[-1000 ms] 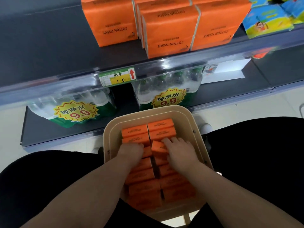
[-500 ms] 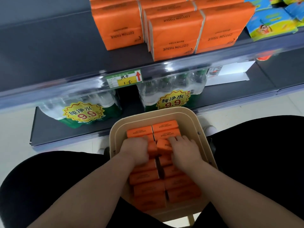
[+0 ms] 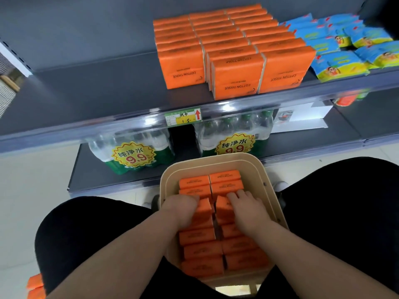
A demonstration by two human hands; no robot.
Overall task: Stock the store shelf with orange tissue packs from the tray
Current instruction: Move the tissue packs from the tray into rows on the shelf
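I am looking down into the beige tray [image 3: 268, 186], which sits between my knees in front of the store shelf [image 3: 103, 93]. Orange tissue packs [image 3: 203, 251] fill it in two columns, standing on edge, side by side.

My left hand [image 3: 180, 210] is in the tray over the left column. Its fingers [image 3: 192, 199] are curled down round the left-column pack [image 3: 205, 208], the third from the far end, which is tipped up out of its row. My right hand [image 3: 247, 210] is over the right column. Its fingers [image 3: 239, 194] are hooked over the far top edge of the right-column pack [image 3: 223, 207], which is also tipped up, so each hand grips one pack. The two raised packs lean just beside each other at the tray's middle, and both are still inside it. I cannot see either thumb.

Above, on the shelf, the stocked orange packs [image 3: 235, 76] stand in three rows running front to back, and blue packets [image 3: 336, 46] lie just to their right. A price tag [image 3: 183, 116] sits on the shelf's front rail. On the lower shelf [image 3: 86, 178], wrapped water bottles [image 3: 133, 154] stand behind the tray.
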